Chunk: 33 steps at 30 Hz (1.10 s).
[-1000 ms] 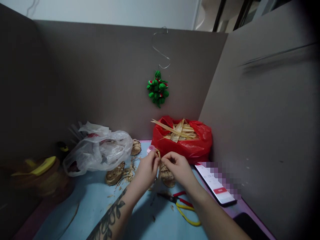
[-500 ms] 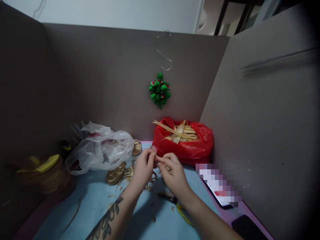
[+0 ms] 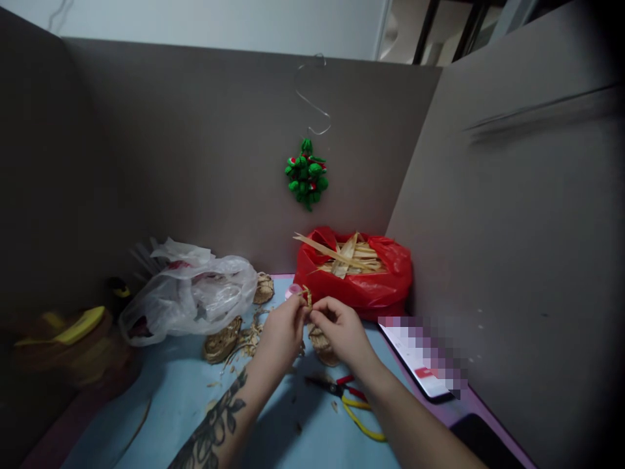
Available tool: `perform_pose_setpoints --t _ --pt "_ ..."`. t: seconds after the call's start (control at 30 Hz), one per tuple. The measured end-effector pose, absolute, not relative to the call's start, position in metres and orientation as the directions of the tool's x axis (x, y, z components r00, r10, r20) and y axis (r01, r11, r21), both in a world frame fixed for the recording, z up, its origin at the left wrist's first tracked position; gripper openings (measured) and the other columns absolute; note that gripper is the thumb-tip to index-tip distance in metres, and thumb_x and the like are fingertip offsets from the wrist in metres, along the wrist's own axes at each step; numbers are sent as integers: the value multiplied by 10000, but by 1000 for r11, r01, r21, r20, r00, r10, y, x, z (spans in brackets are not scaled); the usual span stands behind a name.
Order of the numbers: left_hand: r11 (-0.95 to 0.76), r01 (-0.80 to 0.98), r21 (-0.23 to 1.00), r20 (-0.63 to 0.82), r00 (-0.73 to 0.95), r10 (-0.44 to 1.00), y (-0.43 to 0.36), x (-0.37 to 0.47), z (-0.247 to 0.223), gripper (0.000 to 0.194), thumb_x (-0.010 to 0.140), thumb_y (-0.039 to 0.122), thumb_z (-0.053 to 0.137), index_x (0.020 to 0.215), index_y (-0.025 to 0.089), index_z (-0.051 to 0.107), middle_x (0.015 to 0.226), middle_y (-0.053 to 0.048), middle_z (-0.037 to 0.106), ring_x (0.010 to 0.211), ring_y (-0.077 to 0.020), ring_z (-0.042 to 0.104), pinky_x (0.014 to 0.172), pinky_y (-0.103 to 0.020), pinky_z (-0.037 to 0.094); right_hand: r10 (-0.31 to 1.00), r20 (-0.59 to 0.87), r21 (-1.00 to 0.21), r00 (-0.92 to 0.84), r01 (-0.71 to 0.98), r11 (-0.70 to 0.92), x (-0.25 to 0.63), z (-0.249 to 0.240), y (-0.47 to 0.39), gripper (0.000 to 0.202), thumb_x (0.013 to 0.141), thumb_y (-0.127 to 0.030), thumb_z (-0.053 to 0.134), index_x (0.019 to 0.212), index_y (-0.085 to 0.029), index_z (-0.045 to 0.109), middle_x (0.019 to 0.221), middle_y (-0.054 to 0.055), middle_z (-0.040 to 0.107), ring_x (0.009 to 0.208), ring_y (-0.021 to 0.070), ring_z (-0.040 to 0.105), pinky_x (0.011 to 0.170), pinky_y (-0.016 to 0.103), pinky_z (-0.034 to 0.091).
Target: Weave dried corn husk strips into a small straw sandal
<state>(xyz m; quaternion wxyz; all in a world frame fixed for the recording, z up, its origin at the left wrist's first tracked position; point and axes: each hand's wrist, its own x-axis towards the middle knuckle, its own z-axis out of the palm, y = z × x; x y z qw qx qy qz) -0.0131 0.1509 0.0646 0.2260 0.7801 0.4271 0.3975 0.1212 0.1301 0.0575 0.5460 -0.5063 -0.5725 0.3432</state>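
Observation:
My left hand (image 3: 282,333) and my right hand (image 3: 340,329) meet above the blue table (image 3: 166,404), fingertips pinched together on a small tan straw piece (image 3: 307,298) that sticks up between them. A small woven straw item (image 3: 323,344) shows just under my right hand. Straw scraps (image 3: 251,339) lie on the table to the left of my left hand. My left forearm carries a dark tattoo.
A red bag of dried leaf strips (image 3: 355,273) stands at the back. A clear plastic bag (image 3: 190,296) lies left. Woven straw pieces (image 3: 222,341) rest nearby. Pliers with red and yellow handles (image 3: 351,404) and a phone (image 3: 420,361) lie right. Grey partitions enclose the desk.
Both hands stayed together on the straw piece, with small finger shifts. The view swayed slightly, and the pliers' handles show again below my right wrist.

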Motion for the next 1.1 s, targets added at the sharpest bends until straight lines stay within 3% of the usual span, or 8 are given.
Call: perform_pose_setpoints --t 0.3,0.47,0.57,0.67,0.77,0.83,0.9,1.1 --pt "-596 467 653 441 405 801 151 -23 75 180 838 244 479 821 181 647 808 -52 669 734 -162 568 686 -252 409 927 350 -895 133 340 289 121 57 129 101 775 -229 513 685 -195 545 630 -22 534 597 136 499 569 238 382" --pt "-452 400 797 331 337 881 149 -20 76 203 798 257 529 809 171 712 767 -41 710 695 -164 602 662 -245 441 864 474 -792 166 509 337 118 56 123 115 793 -216 500 689 -207 549 659 2 570 648 160 526 610 254 370" --pt "-402 361 841 282 340 897 144 -15 77 219 795 269 540 833 164 729 756 -37 719 683 -167 612 636 -241 452 864 442 -833 243 470 294 118 58 122 107 794 -239 505 707 -202 556 659 11 583 638 165 538 608 264 383" --pt "-537 414 735 361 432 826 136 -14 81 250 838 245 490 912 188 723 800 -48 704 727 -165 611 671 -246 460 915 301 -942 270 236 240 119 61 123 117 773 -282 536 711 -188 569 652 14 591 613 158 538 576 261 403" --pt "-657 547 518 418 508 753 128 -13 84 300 850 190 457 1055 202 676 891 -87 667 789 -184 600 713 -281 472 948 183 -982 261 -1 190 121 61 127 134 741 -306 574 698 -180 563 610 -9 561 559 132 503 529 245 393" --pt "-672 632 385 446 511 735 124 -11 84 355 839 141 441 1132 192 634 962 -116 643 837 -207 591 749 -324 477 948 162 -980 274 -69 188 121 59 129 136 729 -304 587 694 -181 541 598 -26 534 543 117 480 515 233 381" --pt "-676 648 350 478 497 724 122 -9 83 372 832 108 428 1140 183 623 976 -122 631 860 -213 582 770 -339 475 938 188 -975 290 -58 214 121 56 129 121 728 -282 584 699 -181 523 612 -35 518 558 108 470 525 225 381" --pt "-608 432 666 526 306 794 137 -12 79 225 830 197 494 970 163 666 963 -81 677 874 -177 603 801 -281 458 947 259 -963 191 -31 269 114 63 126 90 747 -261 547 725 -177 524 636 -31 525 582 109 485 549 224 395"
